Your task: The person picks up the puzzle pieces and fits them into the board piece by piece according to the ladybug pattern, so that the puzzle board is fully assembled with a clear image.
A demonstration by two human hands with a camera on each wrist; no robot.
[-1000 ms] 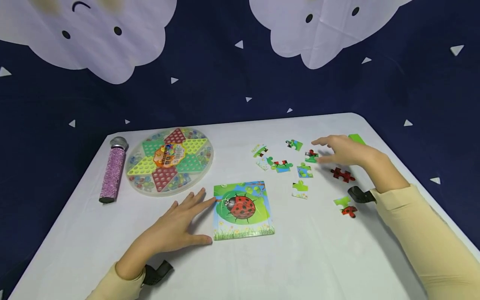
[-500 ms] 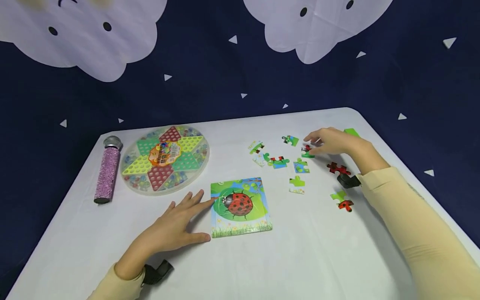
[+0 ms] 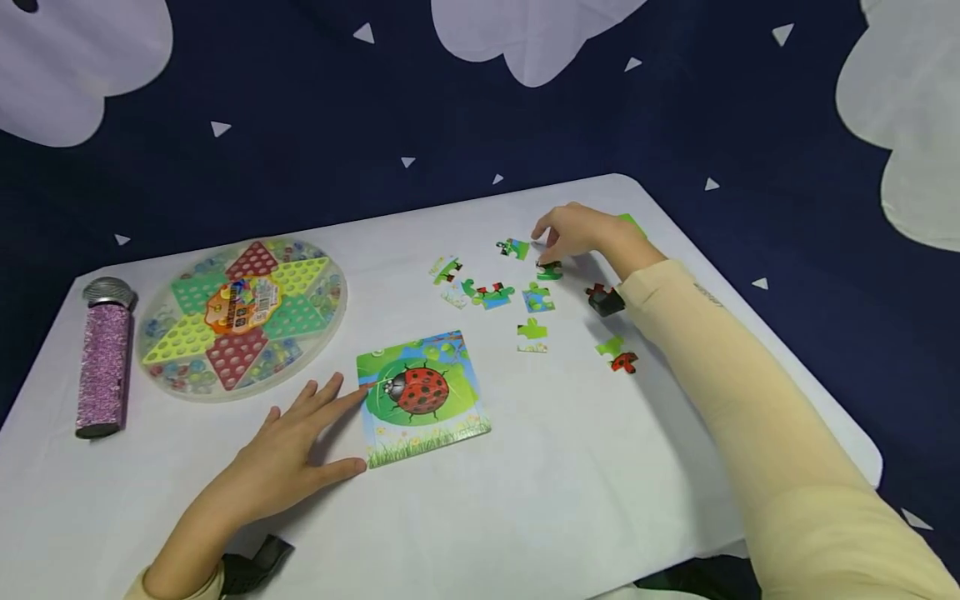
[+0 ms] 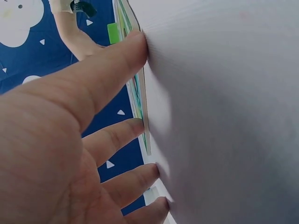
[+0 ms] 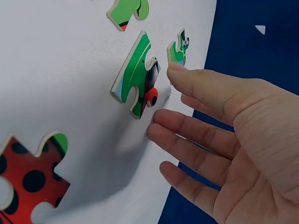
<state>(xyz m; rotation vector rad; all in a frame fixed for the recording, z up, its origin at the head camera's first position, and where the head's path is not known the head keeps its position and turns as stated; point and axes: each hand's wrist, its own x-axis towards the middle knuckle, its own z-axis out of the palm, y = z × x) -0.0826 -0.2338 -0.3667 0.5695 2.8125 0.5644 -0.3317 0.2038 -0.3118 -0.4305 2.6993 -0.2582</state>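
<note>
On white table (image 3: pixel 420 533), round game board (image 3: pixel 243 310) placed at left. Left hand (image 3: pixel 279 464) spread, nothing grasped; right hand (image 3: pixel 573 230) released, fingers loosely bent. Ladybug picture (image 3: pixel 422 392), near centre, touched at left edge by left hand. Farther right, green piece (image 5: pixel 132 69) seen just beside right hand, among other pieces (image 3: pixel 536 297).

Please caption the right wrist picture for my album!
Right hand beside a green puzzle piece with a red patch, on a white table.

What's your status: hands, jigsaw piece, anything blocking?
Left hand at left edge of ladybug picture board. Right hand beside green-and-red jigsaw piece, not gripping. No obstruction visible between them.
</note>
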